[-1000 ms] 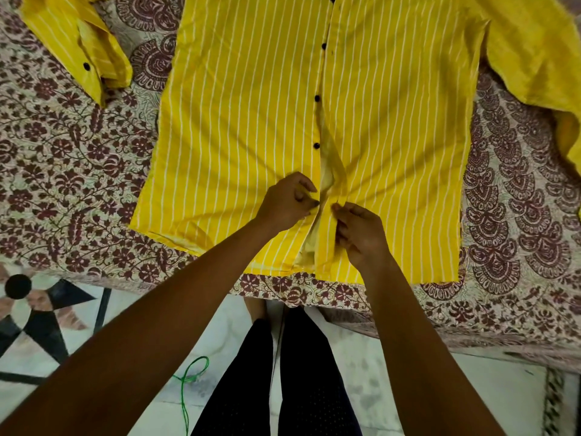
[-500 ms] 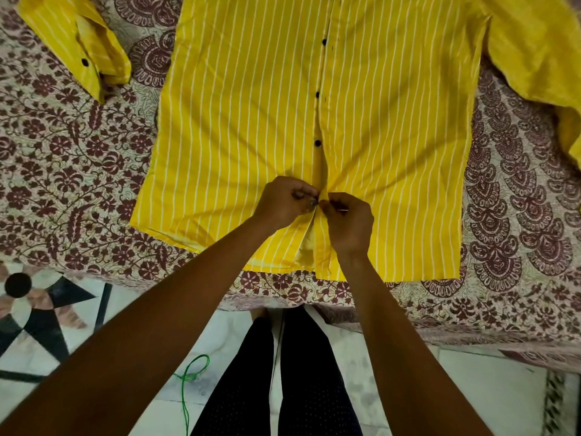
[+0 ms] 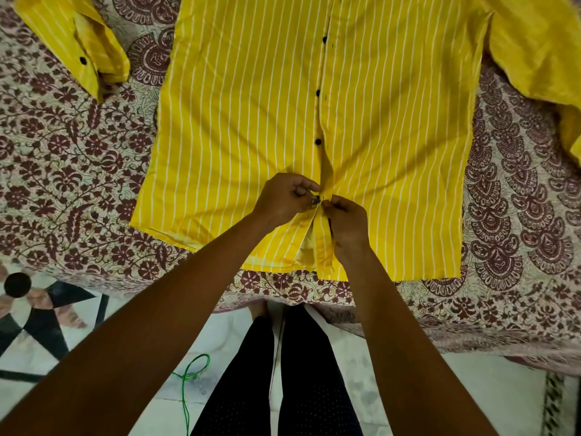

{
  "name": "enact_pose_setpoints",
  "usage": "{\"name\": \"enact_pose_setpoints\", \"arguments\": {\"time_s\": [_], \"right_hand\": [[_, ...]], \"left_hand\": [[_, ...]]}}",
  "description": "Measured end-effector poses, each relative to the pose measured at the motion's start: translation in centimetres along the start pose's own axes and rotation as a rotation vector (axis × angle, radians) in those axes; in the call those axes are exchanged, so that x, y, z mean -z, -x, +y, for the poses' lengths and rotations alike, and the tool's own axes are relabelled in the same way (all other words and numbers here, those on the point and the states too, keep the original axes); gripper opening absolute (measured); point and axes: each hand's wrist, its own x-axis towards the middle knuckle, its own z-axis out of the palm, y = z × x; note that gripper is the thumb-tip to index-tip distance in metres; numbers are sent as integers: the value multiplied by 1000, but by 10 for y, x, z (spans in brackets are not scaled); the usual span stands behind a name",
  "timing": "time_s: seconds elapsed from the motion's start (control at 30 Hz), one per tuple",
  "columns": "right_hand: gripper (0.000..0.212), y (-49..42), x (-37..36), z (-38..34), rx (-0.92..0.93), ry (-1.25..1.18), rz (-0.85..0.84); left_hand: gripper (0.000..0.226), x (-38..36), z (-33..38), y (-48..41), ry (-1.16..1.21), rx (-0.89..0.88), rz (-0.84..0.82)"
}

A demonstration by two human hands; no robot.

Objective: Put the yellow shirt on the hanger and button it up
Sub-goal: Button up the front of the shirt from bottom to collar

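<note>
Since the earlier frames, both hands are brought together at the placket, and the gap between the shirt's front edges is narrowed there. The shirt, yellow with white stripes, is laid flat, front up, on a floral bedsheet, with its hem toward the bed's near edge. The left hand and right hand are pressed fingertip to fingertip over the front opening, each pinched shut on a fabric edge low on the placket. Whether a button is gripped between them cannot be told. Three dark buttons are seen fastened above the hands. Below the hands the front edges are parted, and the pale inner side is shown. One cuff is spread at the upper left. A green cord is seen on the floor.
</note>
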Motion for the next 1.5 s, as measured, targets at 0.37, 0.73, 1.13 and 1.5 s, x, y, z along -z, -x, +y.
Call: {"name": "enact_pose_setpoints", "arguments": {"time_s": [0.37,0.73,1.13,1.5], "right_hand": [[29,2,2,7,48,-57,-29],[20,5,-5,5,261,261,95],[21,2,-2,12,312,228,125],[23,-5,6,0,536,339,10]], "left_hand": [[27,3,-5,-1,-11,-17,33],[18,5,-7,1,-90,-63,40],[47,3,-2,-4,-220,-39,77],[40,12,15,-14,-363,-26,-50]]}}
